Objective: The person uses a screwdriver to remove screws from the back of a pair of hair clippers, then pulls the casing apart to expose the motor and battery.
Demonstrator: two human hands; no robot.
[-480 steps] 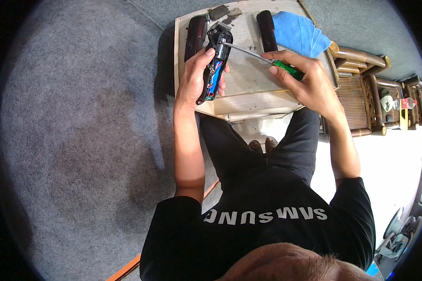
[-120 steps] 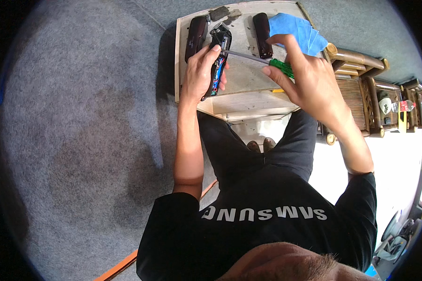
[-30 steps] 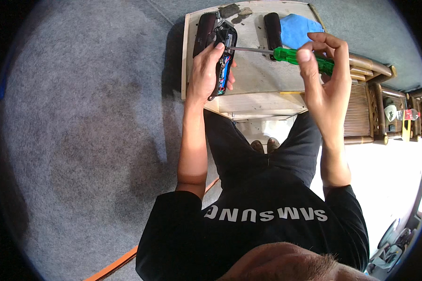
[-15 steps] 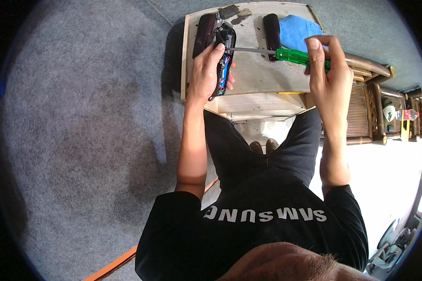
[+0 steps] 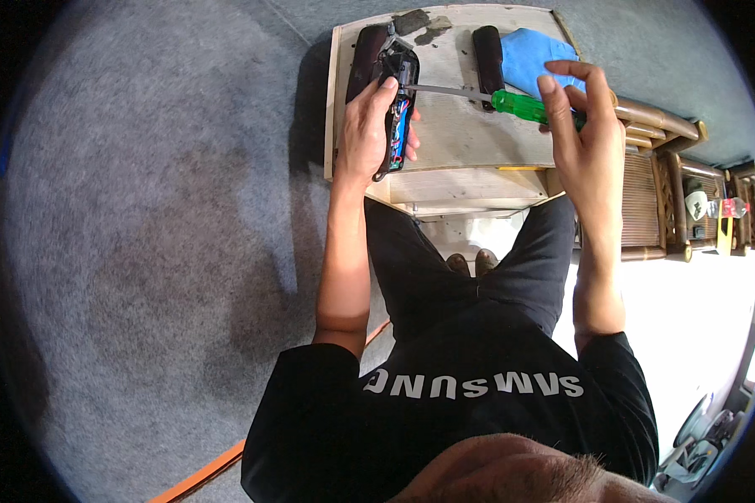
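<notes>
My left hand (image 5: 367, 134) is wrapped round an opened hair clipper (image 5: 400, 126). Its black housing lies bare, with a blue part and coloured wires showing inside, and my thumb presses near its upper half. A screwdriver (image 5: 518, 104) with a green see-through handle lies nearly level, its shaft reaching the clipper close to my left thumb. At the handle's end is my right hand (image 5: 585, 126), the thumb and forefinger raised apart. The handle's end goes under the thumb into the palm, where the other fingers are partly hidden.
On the pale wooden table (image 5: 453, 134) lie a dark housing piece (image 5: 366, 59) at left, another dark long piece (image 5: 487, 63) and a blue cloth (image 5: 533, 59). Dark hair-like scraps (image 5: 432, 30) lie at the far edge. Bamboo furniture (image 5: 646, 193) stands at right.
The thumb and forefinger of my right hand have spread and lifted off the screwdriver handle. The handle has dipped slightly nearer me; my left hand and the clipper have hardly moved.
</notes>
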